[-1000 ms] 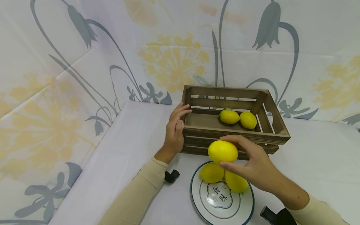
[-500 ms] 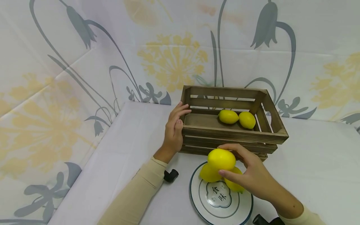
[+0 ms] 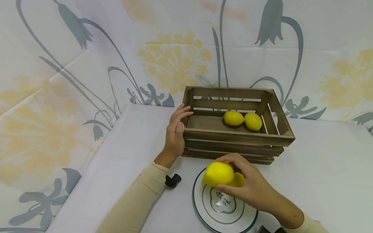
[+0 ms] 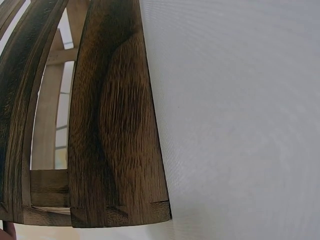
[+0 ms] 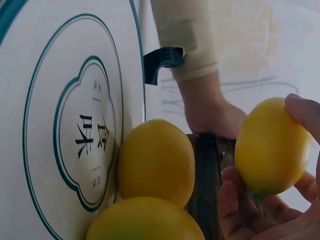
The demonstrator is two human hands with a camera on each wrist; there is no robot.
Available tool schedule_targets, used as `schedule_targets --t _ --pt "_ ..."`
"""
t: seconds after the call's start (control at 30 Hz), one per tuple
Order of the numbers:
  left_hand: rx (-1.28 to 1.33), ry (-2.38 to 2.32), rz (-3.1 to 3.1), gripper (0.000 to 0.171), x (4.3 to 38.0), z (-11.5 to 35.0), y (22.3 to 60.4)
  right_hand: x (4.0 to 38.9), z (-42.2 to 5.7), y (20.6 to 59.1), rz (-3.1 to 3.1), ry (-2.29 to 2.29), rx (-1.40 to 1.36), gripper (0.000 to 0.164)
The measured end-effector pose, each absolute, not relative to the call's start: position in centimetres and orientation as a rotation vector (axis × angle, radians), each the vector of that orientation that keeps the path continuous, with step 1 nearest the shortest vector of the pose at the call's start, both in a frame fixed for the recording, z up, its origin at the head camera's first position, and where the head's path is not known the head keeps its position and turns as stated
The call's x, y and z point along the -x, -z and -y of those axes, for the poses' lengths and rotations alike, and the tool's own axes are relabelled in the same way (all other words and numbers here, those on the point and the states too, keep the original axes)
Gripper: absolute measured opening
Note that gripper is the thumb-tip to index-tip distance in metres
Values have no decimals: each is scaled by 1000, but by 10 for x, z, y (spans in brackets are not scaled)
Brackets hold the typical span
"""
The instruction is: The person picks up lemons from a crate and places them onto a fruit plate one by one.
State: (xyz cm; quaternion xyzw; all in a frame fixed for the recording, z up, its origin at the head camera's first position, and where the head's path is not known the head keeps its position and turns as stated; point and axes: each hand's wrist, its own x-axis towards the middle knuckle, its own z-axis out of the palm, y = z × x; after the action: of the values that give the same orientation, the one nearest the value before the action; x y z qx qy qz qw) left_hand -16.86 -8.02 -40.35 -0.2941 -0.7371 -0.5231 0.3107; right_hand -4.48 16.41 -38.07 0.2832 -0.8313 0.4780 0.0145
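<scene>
My right hand (image 3: 244,181) pinches a yellow lemon (image 3: 218,174) between thumb and fingers, over the far part of a white plate (image 3: 222,217) with a dark rim. Two more lemons lie on that plate; in the right wrist view one lemon (image 5: 156,162) is behind another lemon (image 5: 145,222), and the held lemon (image 5: 272,146) is apart from both. From the head, the held one hides most of them. My left hand (image 3: 175,134) rests with fairly straight fingers against the left end of a brown slatted wooden crate (image 3: 239,137).
Inside the crate, a lemon (image 3: 233,118) and another lemon (image 3: 253,121) sit side by side toward the right. A flower-printed cloth (image 3: 175,58) hangs behind the crate. White cloth (image 3: 326,174) covers the table. A black wrist mount (image 3: 173,180) shows beside the left sleeve.
My right hand has come down and to the left with the lemon, from in front of the crate to over the plate. The left hand keeps its place on the crate.
</scene>
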Motion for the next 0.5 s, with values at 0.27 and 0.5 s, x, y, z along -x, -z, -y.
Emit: schedule_targets --t 0.27,0.5 --pt "772 1384 1952 50 168 81 402 40 -155 384 2598 -1524 -939 60" --pt "779 1372 1952 51 168 80 402 34 -149 390 2604 -1676 -987 59"
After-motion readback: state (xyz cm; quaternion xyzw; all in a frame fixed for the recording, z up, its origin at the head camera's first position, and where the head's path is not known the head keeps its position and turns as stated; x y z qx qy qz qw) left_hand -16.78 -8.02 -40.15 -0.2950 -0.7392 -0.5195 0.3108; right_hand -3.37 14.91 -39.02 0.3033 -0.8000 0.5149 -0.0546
